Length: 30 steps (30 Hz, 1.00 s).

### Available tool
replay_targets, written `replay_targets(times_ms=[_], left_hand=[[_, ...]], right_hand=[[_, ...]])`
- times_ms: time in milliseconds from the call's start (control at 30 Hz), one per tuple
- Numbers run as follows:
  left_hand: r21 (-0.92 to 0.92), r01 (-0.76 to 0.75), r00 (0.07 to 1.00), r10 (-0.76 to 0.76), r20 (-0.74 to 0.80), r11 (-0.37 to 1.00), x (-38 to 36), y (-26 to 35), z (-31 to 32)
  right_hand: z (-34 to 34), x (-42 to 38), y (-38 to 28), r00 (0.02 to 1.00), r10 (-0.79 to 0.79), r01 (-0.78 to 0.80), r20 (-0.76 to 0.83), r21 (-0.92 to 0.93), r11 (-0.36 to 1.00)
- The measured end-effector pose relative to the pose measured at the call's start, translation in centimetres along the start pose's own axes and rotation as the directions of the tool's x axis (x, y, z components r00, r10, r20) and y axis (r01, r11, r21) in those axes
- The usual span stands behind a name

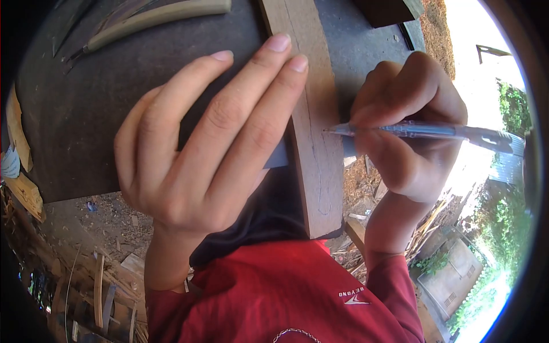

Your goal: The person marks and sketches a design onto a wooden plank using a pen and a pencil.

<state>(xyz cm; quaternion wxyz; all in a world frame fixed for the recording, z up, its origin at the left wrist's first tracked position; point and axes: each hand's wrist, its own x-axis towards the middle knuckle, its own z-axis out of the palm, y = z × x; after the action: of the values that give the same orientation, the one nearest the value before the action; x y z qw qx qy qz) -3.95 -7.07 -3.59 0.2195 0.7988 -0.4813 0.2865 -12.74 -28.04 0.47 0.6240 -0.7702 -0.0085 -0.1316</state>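
A long wooden board (320,166) runs from the top of the view down toward my body, with faint pencil-like lines along its face. My left hand (211,126) lies over its left edge, fingers stretched out and fingertips resting on the wood. On the other side, my right hand (409,123) pinches a clear ballpoint pen (429,130) between thumb and fingers. The pen's tip points left and is right at the board's face, close to a drawn line. My left thumb is hidden beneath the hand.
A dark tabletop (74,131) spreads under the board. A tool with a curved wooden handle (160,22) lies at the upper left, and a dark block (389,11) sits at the upper right. Wood scraps (103,297) and shavings cover the ground below.
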Motion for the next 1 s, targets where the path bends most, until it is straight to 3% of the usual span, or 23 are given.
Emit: replay_targets(times_ms=[233,600,1000], left_hand=[[0.012,-0.014,0.999,0.014,0.029,1.0,0.4,-0.1,-0.1],[-0.015,-0.038,0.992,0.04,0.12,0.999,0.9,-0.1,-0.7],[0.0,-0.046,0.996,0.046,0.074,0.999,0.8,-0.1,-0.2]], right_hand=[[1.4,0.1,-0.5,0.991,0.083,-0.085,-0.109,-0.019,0.996],[1.1,0.1,0.1,0.997,0.016,-0.021,-0.07,-0.058,0.998],[1.1,0.3,-0.1,0.994,0.038,-0.044,-0.105,-0.049,0.998]])
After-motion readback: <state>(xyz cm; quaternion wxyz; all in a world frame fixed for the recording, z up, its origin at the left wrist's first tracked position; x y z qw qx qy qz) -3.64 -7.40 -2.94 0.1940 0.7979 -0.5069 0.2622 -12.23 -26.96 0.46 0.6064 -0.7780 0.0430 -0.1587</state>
